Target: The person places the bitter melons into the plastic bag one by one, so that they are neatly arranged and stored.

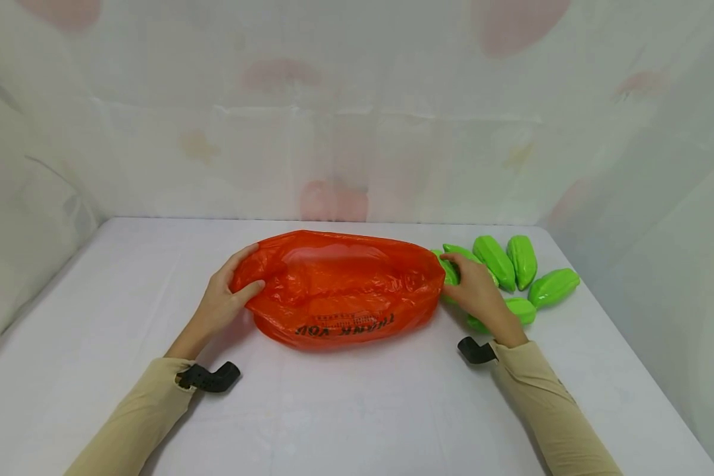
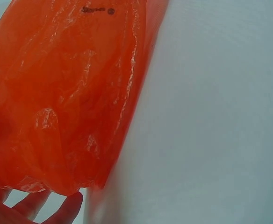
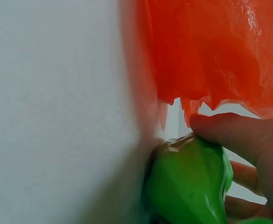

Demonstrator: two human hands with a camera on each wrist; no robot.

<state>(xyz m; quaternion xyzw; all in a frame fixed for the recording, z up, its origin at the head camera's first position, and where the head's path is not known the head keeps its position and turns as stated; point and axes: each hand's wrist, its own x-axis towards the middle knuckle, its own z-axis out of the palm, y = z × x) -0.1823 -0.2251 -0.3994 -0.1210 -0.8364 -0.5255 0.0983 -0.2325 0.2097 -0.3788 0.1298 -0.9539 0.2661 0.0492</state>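
Note:
A puffed-out red plastic bag (image 1: 339, 284) lies crosswise on the white table, with dark "THANK YOU" lettering that reads upside down. At its left end, my left hand (image 1: 220, 297) holds the bag between thumb and fingers, the thumb on the near side. My right hand (image 1: 478, 294) grips the other end of the bag. In the right wrist view, the right thumb (image 3: 225, 133) meets a crumpled tip of the bag, and a glossy green star fruit (image 3: 188, 179) sits just beneath it. Several more green star fruits (image 1: 494, 261) lie behind and around the right hand, some partly covered.
Black curved wrist mounts (image 1: 211, 378) stick out from both sleeve cuffs. Light patterned sheets (image 1: 393, 165) hang along the back and both sides of the table (image 1: 345, 416). One star fruit (image 1: 553, 287) lies farthest right, near the table's right edge.

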